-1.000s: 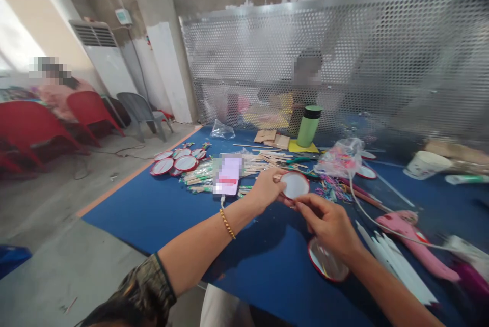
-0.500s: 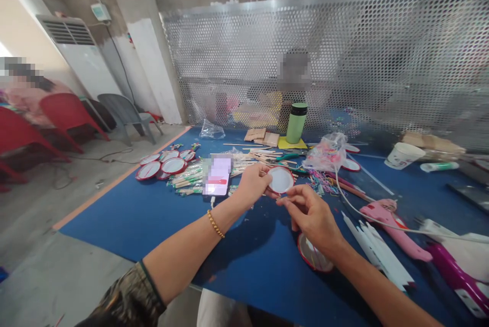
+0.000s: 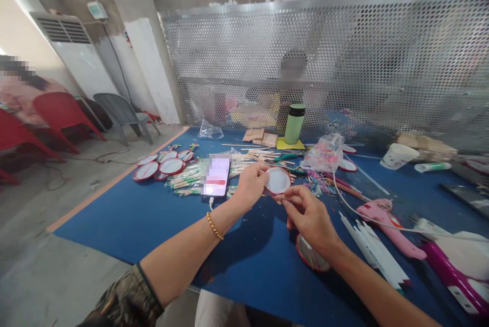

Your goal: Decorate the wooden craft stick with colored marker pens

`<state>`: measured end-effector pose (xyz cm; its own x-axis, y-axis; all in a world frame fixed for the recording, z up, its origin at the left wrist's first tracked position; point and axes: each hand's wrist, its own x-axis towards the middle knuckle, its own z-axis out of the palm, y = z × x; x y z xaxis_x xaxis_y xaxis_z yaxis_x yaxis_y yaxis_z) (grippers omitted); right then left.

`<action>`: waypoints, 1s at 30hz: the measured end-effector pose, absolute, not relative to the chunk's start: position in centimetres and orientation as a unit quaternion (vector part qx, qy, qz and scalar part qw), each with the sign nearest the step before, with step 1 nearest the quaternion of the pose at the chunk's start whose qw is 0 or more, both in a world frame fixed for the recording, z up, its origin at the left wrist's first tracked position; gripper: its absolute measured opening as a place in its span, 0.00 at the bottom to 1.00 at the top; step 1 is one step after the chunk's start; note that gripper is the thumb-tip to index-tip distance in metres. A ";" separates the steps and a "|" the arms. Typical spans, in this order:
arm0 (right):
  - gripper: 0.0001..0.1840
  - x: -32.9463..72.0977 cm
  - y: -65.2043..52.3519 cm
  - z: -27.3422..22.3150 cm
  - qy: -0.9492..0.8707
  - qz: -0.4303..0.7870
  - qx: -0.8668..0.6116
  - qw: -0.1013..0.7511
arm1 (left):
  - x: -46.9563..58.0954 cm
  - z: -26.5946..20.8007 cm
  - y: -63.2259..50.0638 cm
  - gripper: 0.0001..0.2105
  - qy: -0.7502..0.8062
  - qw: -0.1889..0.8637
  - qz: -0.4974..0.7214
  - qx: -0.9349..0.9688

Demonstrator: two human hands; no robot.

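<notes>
gripping the red-rimmed disc at its nine o'clock edge, the left hand held it raised over the blue bench, white face showing. the right hand was pinched together at the disc's lower rim, between five and six o'clock; whether its fingertips gripped the rim or some small piece there, i could not tell.

taking that disc as the dial's centre, a second disc lay at five o'clock, partly hidden by the right hand. a lit phone stood at nine, with wrapped sticks just beside it and a cluster of similar discs beyond. a green bottle stood upright near one o'clock, a clear bag sat at two, and coloured threads lay at three. white pen-like sticks lay at four, near a pink glue gun.
</notes>
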<state>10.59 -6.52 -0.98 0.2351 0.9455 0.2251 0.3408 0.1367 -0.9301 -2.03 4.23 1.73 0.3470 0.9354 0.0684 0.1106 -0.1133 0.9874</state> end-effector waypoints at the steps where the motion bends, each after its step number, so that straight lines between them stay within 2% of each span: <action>1: 0.20 10.6 -6.5 -1.0 -0.545 0.292 -0.587 0.523 | -2.0 1.8 4.2 0.07 0.413 0.517 0.401 0.634; 12: 0.19 10.5 -6.4 -0.4 -0.518 0.311 -0.590 0.535 | -1.9 2.2 3.8 0.05 0.392 0.538 0.417 0.618; 19: 0.20 10.4 -6.6 0.2 -0.487 0.382 -0.573 0.538 | -2.1 1.8 4.4 0.04 0.384 0.524 0.433 0.625; 30: 0.22 10.8 -5.9 0.6 -0.294 0.517 -0.479 0.646 | -2.0 2.4 3.7 0.04 0.353 0.557 0.419 0.624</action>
